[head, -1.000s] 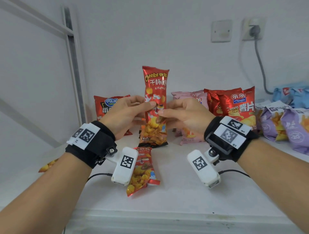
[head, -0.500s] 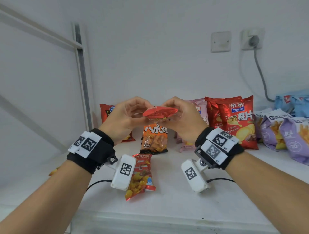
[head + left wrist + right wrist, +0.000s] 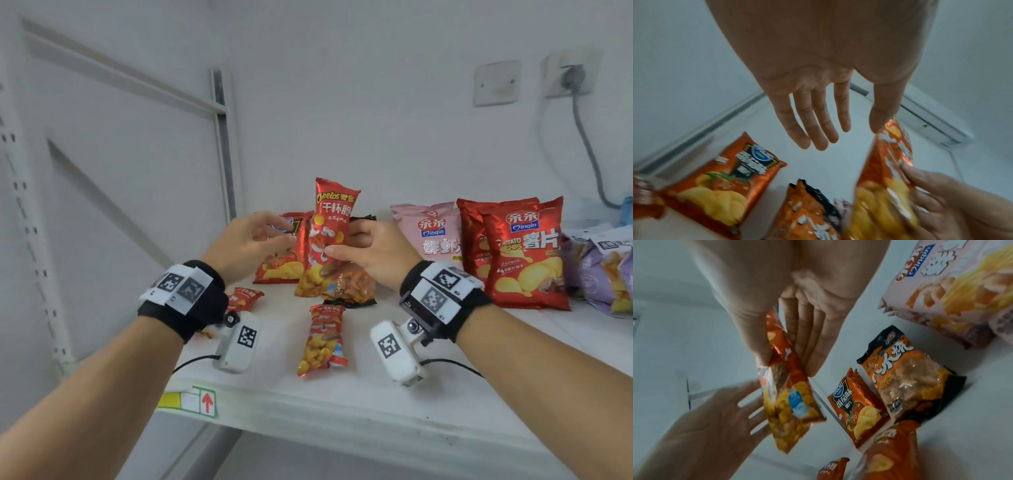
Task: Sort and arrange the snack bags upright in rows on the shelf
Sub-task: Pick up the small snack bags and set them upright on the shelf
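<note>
A tall red Cheetos bag (image 3: pixel 330 233) stands upright above the white shelf (image 3: pixel 342 404). My right hand (image 3: pixel 337 248) pinches its middle between thumb and fingers, which the right wrist view shows plainly on the Cheetos bag (image 3: pixel 785 394). My left hand (image 3: pixel 274 233) hovers just left of the bag with straight, spread fingers and holds nothing. In the left wrist view the left hand (image 3: pixel 849 134) is open, its thumb near the top of the Cheetos bag (image 3: pixel 885 178). A second Cheetos bag (image 3: pixel 323 339) lies flat near the front.
A red tomato-chips bag (image 3: pixel 277 270) and an orange-black bag (image 3: pixel 354 286) lean at the back behind the hands. Pink bags (image 3: pixel 435 233), red potato-chips bags (image 3: pixel 524 253) and purple bags (image 3: pixel 603 274) stand to the right. Another small red bag (image 3: pixel 245 298) lies at left.
Half a second ago both hands held the Cheetos bag tipped over. It is upright again, held by the right hand alone; the left hand has let go and opened.
</note>
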`<action>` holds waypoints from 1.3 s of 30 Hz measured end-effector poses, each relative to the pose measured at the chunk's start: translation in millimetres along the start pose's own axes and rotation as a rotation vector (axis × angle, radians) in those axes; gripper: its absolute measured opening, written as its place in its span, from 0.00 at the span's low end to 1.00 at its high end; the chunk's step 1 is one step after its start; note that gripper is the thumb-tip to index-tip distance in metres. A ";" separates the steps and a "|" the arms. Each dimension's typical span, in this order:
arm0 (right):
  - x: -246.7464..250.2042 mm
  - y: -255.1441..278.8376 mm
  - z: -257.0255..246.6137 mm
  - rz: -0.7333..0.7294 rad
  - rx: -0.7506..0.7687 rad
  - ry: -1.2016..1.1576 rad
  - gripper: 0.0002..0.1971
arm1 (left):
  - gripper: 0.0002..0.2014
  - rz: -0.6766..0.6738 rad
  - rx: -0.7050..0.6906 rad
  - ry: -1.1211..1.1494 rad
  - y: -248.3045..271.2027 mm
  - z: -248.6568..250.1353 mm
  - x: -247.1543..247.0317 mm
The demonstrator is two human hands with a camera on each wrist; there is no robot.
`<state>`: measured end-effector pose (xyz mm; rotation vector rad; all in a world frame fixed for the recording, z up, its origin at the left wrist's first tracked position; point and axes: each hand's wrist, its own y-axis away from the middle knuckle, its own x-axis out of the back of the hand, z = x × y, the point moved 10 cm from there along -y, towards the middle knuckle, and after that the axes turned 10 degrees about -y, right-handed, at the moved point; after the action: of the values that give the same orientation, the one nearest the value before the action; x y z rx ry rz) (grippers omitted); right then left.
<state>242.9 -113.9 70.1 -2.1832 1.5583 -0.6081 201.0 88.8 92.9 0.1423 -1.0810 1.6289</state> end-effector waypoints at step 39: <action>-15.4 26.2 -7.5 -0.044 -0.291 0.060 0.13 | 0.16 -0.105 0.212 -0.041 -0.5 -13.4 3.8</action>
<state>213.8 -107.8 60.2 -2.4356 1.7261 -0.4890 205.8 100.9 87.7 0.3676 -0.9137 1.6481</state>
